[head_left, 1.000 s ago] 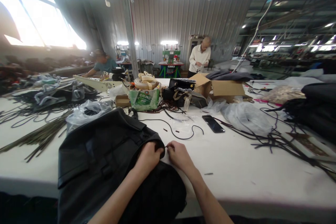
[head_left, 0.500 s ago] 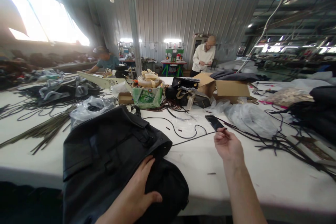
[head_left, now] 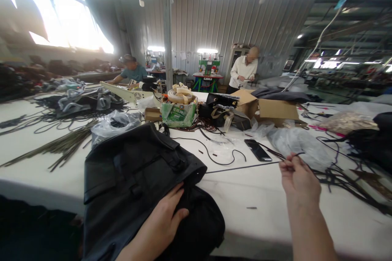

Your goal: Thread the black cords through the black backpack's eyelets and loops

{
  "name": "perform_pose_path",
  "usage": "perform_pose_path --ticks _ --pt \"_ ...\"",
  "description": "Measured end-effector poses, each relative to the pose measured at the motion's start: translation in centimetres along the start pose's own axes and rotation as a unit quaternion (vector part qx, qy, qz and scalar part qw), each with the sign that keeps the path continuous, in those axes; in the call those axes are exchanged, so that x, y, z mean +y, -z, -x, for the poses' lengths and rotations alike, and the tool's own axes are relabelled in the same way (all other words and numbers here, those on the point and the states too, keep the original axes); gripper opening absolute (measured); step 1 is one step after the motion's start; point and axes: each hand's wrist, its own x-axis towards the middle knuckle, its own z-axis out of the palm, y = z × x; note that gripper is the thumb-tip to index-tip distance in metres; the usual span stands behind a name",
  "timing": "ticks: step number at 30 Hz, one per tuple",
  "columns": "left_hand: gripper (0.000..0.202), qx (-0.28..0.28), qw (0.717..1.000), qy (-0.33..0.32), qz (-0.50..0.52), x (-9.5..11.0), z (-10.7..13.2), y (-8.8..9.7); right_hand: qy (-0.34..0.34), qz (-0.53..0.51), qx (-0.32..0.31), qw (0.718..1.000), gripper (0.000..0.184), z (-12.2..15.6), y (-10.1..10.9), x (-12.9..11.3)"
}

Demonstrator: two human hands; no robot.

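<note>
A large black bag (head_left: 122, 171) leans over the table's front edge, its upper part on the white top. My left hand (head_left: 167, 216) holds it near the opening, fingers along the rim and thumb a little apart on the dark fabric. From the bag's rim a thin black cord (head_left: 241, 167) stretches taut to the right. My right hand (head_left: 295, 171) pinches that cord between thumb and fingers above the table, and a short end sticks out past the fingertips. Another black cord (head_left: 211, 159) lies loosely curved behind the bag. The inside of the bag is hidden.
A phone (head_left: 257, 150) lies left of my right hand. Behind stand a green box (head_left: 179, 114) with rolled strapping and an open cardboard carton (head_left: 278, 111). Clear plastic (head_left: 286, 140) and dark straps lie to the right, bundled cords (head_left: 67, 142) to the left. Two people work farther back.
My right hand has moved right, away from the bag, drawing more cord out. My left hand stays on the bag, its thumb closer to the fingers. The view has shifted slightly left.
</note>
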Motion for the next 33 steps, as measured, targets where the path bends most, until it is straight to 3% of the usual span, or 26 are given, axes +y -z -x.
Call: perform_pose_path --ticks 3,5,8,11,14,16,18,24,33 --pt "0.059 0.009 1.0 -0.001 0.023 0.8 -0.3 -0.2 0.035 0.035 -0.003 0.999 0.014 0.8 -0.3 0.0" --pt "0.064 0.012 0.998 0.011 0.059 1.9 -0.8 -0.6 0.083 0.064 0.001 0.994 0.023 1.7 -1.0 0.2" --pt "0.077 -0.009 0.991 0.048 0.125 3.6 -1.9 -1.7 0.189 0.212 -0.071 0.956 0.03 4.1 -2.9 0.4" --pt "0.087 -0.006 0.984 0.056 0.167 4.7 -3.3 -3.2 0.292 0.356 -0.284 0.841 0.023 7.6 -5.8 0.8" --pt "0.086 0.008 0.983 0.047 0.18 4.9 -4.8 -4.6 0.324 0.397 -0.484 0.709 0.02 10.8 -8.5 2.0" --pt "0.081 0.021 0.983 0.038 0.179 4.8 -5.5 -5.3 0.329 0.441 -0.555 0.624 0.022 12.2 -9.8 3.1" --pt "0.076 0.039 0.983 0.029 0.178 4.5 -6.0 -5.7 0.335 0.474 -0.588 0.563 0.022 13.0 -10.5 4.3" --pt "0.073 0.054 0.981 0.03 0.183 4.6 -6.0 -5.8 0.344 0.501 -0.614 0.503 0.017 13.5 -11.3 6.1" --pt "0.075 0.072 0.977 0.036 0.199 4.8 -6.3 -5.8 0.344 0.518 -0.649 0.438 0.026 13.8 -12.1 5.9"
